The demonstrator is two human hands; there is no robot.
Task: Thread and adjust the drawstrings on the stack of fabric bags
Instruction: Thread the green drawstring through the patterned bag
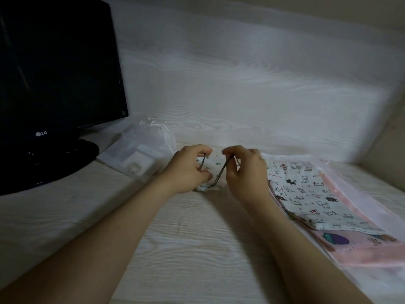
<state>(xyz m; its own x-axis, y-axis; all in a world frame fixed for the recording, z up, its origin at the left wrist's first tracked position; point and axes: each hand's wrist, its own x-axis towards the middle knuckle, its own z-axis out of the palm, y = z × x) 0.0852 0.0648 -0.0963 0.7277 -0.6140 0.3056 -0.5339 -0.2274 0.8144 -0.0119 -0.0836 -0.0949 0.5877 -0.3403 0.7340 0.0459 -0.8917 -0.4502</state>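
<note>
A small white bag with a tiny green print (pixel 215 166) lies on the table between my hands, its mouth gathered near the front. My left hand (pixel 188 170) pinches one dark drawstring strand (pixel 202 164) at the bag's left side. My right hand (pixel 243 172) pinches the other dark drawstring strand (pixel 222 174), which runs down to the gathered mouth. To the right lies a stack of fabric bags: a white cat-print bag (pixel 311 194) on top of a pink bag (pixel 359 249) with a purple picture.
A black LG monitor (pixel 54 73) on its stand fills the left. A sheer white pouch (pixel 142 154) holding white items lies beside its base. The pale wood-grain table (pixel 197 249) meets a matching back panel behind. A sheer pink bag edge sticks out under the stack at the right.
</note>
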